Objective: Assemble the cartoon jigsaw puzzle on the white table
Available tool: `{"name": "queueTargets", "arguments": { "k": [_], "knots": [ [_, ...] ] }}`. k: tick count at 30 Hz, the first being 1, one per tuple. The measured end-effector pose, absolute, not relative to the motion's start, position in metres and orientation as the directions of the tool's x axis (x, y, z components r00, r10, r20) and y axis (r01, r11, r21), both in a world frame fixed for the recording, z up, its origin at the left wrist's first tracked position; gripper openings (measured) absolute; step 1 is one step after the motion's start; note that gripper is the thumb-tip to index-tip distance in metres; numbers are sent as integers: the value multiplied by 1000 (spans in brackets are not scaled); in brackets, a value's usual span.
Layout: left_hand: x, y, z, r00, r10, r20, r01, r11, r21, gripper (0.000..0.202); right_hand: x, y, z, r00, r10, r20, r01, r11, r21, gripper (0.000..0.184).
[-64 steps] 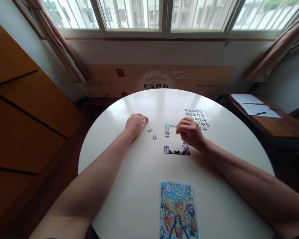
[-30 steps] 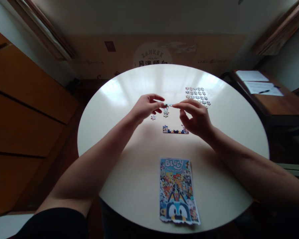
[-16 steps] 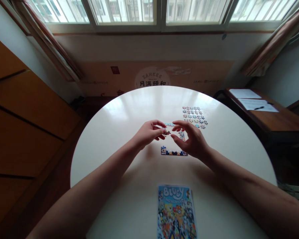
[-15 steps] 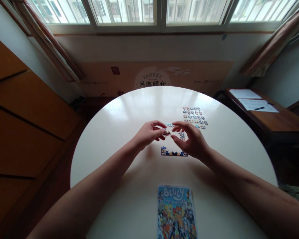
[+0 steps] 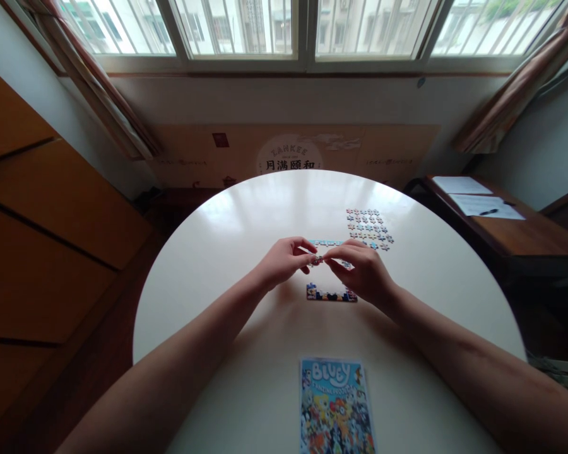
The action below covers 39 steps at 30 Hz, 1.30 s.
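White table (image 5: 246, 227): left hand (image 5: 281, 261), right hand (image 5: 364, 271) well inside rim, seemingly pinching piece (image 5: 317, 259).

A round white bench (image 5: 246, 221) carries a colourful Bluey sheet (image 5: 337, 407) at its 6 o'clock edge. Past the 12 o'clock rim, a brown board (image 5: 360, 148) with a round Zankee mark leans under the window (image 5: 303, 28), with a curtain (image 5: 108, 94) at each side. At 3 o'clock a wooden side desk (image 5: 515, 232) bears papers (image 5: 476, 203) and a pen (image 5: 488, 212). At 9 o'clock stand wooden cabinets (image 5: 42, 221).
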<state>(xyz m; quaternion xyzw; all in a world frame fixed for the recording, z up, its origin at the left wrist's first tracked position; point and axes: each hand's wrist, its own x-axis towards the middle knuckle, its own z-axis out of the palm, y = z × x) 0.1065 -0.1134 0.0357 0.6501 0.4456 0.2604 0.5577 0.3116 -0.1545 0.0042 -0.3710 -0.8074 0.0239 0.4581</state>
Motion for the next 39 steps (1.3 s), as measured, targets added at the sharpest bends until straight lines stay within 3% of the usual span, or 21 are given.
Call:
{"name": "queueTargets", "arguments": {
  "k": [3,7,10,18,30,39],
  "knots": [
    [101,-111,34,434,898,-66,429,-142,892,10,311,-154,2,-303,648,699,595,702,-392,15],
    [90,-106,29,440,867,233,687,-493,535,23,312,-151,-4,-325,694,642,628,666,-402,19],
    [86,-104,23,537,795,280,689,-606,398,33,310,-148,-9,-359,703,614,640,664,-386,20],
    [86,-103,12,624,745,236,677,-666,314,43,306,-143,-17,-449,696,560,648,685,-333,16],
    [89,-106,15,646,749,148,691,-657,302,29,305,-143,-12,-533,697,479,660,697,-281,21],
    [92,-112,24,657,742,131,704,-666,245,30,303,-147,-8,-525,732,434,693,664,-281,22]
  ]
}}
